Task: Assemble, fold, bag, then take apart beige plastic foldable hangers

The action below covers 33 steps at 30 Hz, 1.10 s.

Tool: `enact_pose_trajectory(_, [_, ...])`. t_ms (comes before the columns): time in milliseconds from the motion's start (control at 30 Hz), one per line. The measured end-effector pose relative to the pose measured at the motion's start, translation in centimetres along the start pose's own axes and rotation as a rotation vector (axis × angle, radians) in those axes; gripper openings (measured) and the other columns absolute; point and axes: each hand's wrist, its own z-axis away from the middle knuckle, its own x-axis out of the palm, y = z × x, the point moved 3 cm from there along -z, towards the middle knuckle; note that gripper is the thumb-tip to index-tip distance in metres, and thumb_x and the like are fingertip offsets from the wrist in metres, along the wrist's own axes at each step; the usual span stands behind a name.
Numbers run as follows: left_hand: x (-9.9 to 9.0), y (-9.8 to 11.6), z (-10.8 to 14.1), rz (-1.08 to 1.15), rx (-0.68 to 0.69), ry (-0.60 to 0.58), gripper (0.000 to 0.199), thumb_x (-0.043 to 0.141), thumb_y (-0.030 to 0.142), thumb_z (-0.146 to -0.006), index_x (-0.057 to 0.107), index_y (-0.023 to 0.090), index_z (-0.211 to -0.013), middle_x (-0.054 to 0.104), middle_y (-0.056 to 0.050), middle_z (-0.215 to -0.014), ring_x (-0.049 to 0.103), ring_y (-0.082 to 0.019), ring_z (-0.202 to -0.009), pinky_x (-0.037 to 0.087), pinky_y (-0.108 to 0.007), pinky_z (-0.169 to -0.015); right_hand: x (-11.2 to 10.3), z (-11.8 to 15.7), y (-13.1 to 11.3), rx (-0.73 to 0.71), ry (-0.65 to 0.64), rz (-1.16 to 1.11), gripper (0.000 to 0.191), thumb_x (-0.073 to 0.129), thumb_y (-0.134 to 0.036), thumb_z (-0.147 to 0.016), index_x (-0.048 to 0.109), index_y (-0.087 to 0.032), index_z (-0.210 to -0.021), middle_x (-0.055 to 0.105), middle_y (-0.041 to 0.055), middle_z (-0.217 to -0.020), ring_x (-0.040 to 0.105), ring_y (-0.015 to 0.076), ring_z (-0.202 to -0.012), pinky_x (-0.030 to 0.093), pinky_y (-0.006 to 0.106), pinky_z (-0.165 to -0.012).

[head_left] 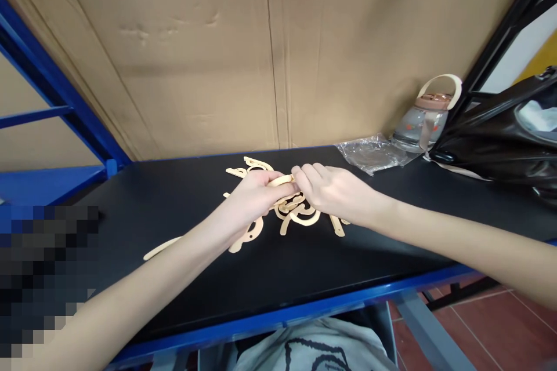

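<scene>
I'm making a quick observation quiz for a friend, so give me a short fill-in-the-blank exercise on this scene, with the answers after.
1. Of the left hand and the right hand, which meet at a curved cream piece, the one nearer the water bottle is the ____.
2. Beside that bottle lies a crumpled sheet of clear ____.
3. The tabletop, edged in blue, is ____.
4. The brown wall behind it is ____.

Missing words: right; plastic; black; cardboard.
</scene>
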Motion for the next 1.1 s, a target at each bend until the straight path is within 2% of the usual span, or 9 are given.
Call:
enact_pose_trajectory(133, [-0.1,-0.1,0.0,-0.013,-0.025,0.126,0.024,0.067,0.026,-0.073,0.049,0.017,-0.060,0.033,0.008,-0.048,0.024,-0.006,-0.044,0.014,-0.022,-0.041,2.0,-0.5,1.5,0.275,-0.232,-0.371,0.018,0.040,-0.001,-0.087,0.055,-0.010,-0.092,0.060,0.0048,-0.071,0.052,0.0140,-0.055,0.029,0.025,-0.047])
enact_pose_trajectory(267, [-0.3,0.2,0.2,0.055,-0.022,0.043,0.037,0.068,0.037,-0.074,0.043,0.018,-0.055,0.028,0.008,-0.047,0.022,-0.006,-0.042,0.014,-0.023,-0.041,3.0,-0.5,4.2,0.441,-0.200,-0.716,0.021,0.039,-0.008,-0.092,0.058,-0.012,-0.098,0.063,0.0028,-0.073,0.055,0.0132,-0.061,0.037,0.025,-0.058])
enact_pose_trajectory(433, [-0.7,0.5,0.0,0.142,0.087,0.035,0.061,0.066,0.048,-0.076,0.020,0.020,-0.047,0.017,0.007,-0.048,0.018,-0.007,-0.046,0.020,-0.024,-0.046,2.9,-0.6,3.9,0.375,-0.132,-0.712,0.026,0.044,-0.024,-0.097,0.064,-0.012,-0.107,0.062,0.0143,-0.105,0.057,0.0251,-0.098,0.043,0.038,-0.083])
enact_pose_trajectory(533, [-0.9,0.4,-0.1,0.294,0.138,-0.021,0.058,0.057,0.053,-0.081,0.021,0.020,-0.049,0.018,0.006,-0.049,0.021,-0.008,-0.046,0.027,-0.025,-0.048,1.7,-1.1,1.9,0.298,0.024,-1.088,0.031,0.044,-0.030,-0.098,0.056,-0.014,-0.121,0.060,0.0126,-0.116,0.055,0.0228,-0.109,0.042,0.040,-0.094])
enact_pose_trajectory(600, [-0.9,0.6,0.0,0.369,0.211,-0.083,0.052,0.055,0.049,-0.082,0.028,0.020,-0.049,0.023,0.005,-0.050,0.028,-0.010,-0.048,0.032,-0.025,-0.051,1.2,-1.4,0.2,0.236,0.006,-1.471,0.038,0.042,-0.032,-0.098,0.042,-0.019,-0.134,0.062,0.0080,-0.114,0.059,0.0181,-0.103,0.048,0.035,-0.087])
enact_pose_trajectory(700, [-0.9,1.3,0.5,0.403,0.327,-0.166,0.032,0.060,0.031,-0.074,0.037,0.018,-0.055,0.038,0.002,-0.060,0.042,-0.012,-0.059,0.039,-0.025,-0.058,0.9,-1.6,-0.7,0.323,0.104,-1.675,0.055,0.050,-0.029,-0.094,0.025,-0.020,-0.143,0.061,0.0065,-0.109,0.062,0.0166,-0.093,0.052,0.032,-0.077])
enact_pose_trajectory(833, [-0.6,2.1,0.9,0.496,0.363,-0.234,0.015,0.054,0.025,-0.068,0.042,0.018,-0.062,0.057,-0.003,-0.091,0.054,-0.018,-0.081,0.046,-0.030,-0.072,0.7,-1.5,0.0,0.446,0.170,-1.536,0.061,0.051,-0.027,-0.092,0.021,-0.021,-0.145,0.063,0.0049,-0.103,0.062,0.0157,-0.083,0.051,0.032,-0.073])
enact_pose_trajectory(967, [-0.3,1.3,0.6,0.446,0.286,-0.104,0.014,0.058,0.028,-0.078,0.056,0.021,-0.090,0.061,-0.001,-0.109,0.057,-0.020,-0.099,0.045,-0.032,-0.088,-0.3,-1.1,1.3,0.512,0.161,-1.146,0.053,0.044,-0.029,-0.096,0.025,-0.017,-0.143,0.062,-0.0020,-0.074,0.058,0.0146,-0.062,0.045,0.029,-0.062])
enact_pose_trajectory(1100, [0.2,0.4,0.2,0.359,0.200,-0.063,0.022,0.060,0.030,-0.083,0.062,0.021,-0.103,0.065,-0.004,-0.107,0.059,-0.020,-0.104,0.045,-0.032,-0.093,-1.6,-0.8,1.8,0.461,0.163,-0.700,0.032,0.038,-0.030,-0.099,0.047,-0.021,-0.128,0.065,-0.0004,-0.077,0.059,0.0134,-0.062,0.034,0.024,-0.054])
